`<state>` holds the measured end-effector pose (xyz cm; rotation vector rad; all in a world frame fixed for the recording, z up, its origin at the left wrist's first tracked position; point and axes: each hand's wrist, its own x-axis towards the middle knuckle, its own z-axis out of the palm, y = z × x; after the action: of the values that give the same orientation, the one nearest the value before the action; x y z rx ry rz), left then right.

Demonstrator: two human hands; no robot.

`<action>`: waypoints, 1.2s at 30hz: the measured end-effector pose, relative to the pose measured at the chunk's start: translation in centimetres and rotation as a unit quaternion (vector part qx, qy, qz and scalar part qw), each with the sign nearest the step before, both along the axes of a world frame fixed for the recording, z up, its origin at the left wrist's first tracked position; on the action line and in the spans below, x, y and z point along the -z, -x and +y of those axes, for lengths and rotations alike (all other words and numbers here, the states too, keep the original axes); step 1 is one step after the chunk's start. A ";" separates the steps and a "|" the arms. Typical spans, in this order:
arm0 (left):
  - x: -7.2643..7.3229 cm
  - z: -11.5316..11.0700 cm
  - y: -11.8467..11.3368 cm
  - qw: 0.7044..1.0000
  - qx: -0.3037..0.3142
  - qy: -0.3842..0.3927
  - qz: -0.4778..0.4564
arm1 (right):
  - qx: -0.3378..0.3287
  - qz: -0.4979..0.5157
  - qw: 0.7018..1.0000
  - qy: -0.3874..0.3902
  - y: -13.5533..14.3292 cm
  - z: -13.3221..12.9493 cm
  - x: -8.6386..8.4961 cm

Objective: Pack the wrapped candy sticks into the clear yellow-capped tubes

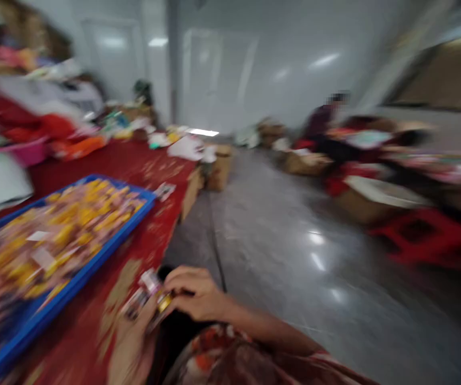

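Blur softens the whole head view. Near the bottom, beside the red table edge, my left hand (134,334) is closed around a small packaged item (134,303) with a dark and white print. My right hand (196,291) reaches in from the right, its fingers closed on a small white and yellow item (156,289) that touches the left hand's fingers. A blue tray (94,272) on the table to the left holds many small yellow and pink wrapped pieces (73,219).
The red table (154,230) carries piled cloths and a pink basin (32,152) at the back left. A cardboard box (220,168) stands beyond its corner. Across the grey floor, a person (320,123) sits among boxes, near a red stool (430,235).
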<state>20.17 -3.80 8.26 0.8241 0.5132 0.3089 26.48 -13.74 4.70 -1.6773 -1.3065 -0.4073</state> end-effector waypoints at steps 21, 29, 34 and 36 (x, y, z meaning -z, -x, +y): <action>4.4 2.6 11.3 0.953 -0.294 0.070 0.008 | -0.254 0.016 0.965 -0.060 3.7 8.3 4.7; 4.3 3.8 13.1 0.938 -0.331 0.102 0.004 | -0.303 0.077 0.949 -0.048 5.2 10.5 4.7; 5.0 4.2 13.3 0.936 -0.343 0.080 0.013 | -0.290 -0.062 0.955 -0.018 5.0 10.5 4.5; 5.2 4.2 13.3 0.936 -0.343 0.077 0.020 | -0.279 -0.083 0.957 -0.012 5.0 10.3 4.6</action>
<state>6.89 0.35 3.02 0.4747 0.8472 0.8841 21.46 -3.48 0.06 -1.1981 -1.8149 -0.2250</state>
